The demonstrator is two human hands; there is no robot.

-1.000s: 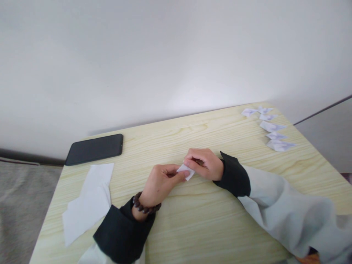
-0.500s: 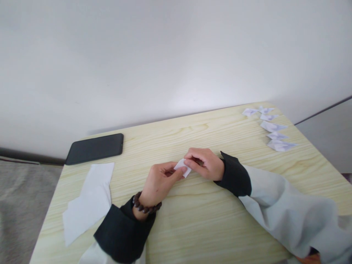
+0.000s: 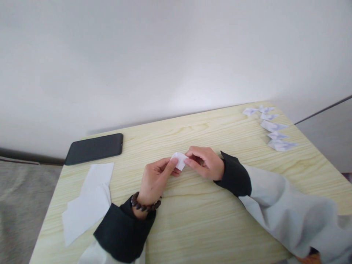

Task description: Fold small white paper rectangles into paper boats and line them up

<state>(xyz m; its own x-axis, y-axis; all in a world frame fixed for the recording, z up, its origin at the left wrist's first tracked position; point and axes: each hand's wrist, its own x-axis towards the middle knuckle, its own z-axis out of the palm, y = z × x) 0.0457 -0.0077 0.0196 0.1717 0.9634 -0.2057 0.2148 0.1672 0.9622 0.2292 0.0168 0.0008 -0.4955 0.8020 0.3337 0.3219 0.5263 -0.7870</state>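
A small folded piece of white paper (image 3: 180,160) is held between my two hands, just above the middle of the table. My left hand (image 3: 156,178), with a dark bead bracelet at the wrist, pinches its left side, thumb on top and fingers underneath. The thumb and forefinger of my right hand (image 3: 205,162) close on its right corner; the other fingers are curled in. Most of the paper's face shows between the fingertips.
Loose white paper sheets (image 3: 88,211) lie overlapped at the left of the wooden table (image 3: 214,227). Behind them is a black phone (image 3: 95,148). Several folded paper figures (image 3: 280,145) line the far right. A white wall (image 3: 165,55) rises along the back edge.
My left hand has shifted slightly left, its thumb now at the paper's left side. The paper has turned and shows more of its face. My right fingers have moved to its right corner.
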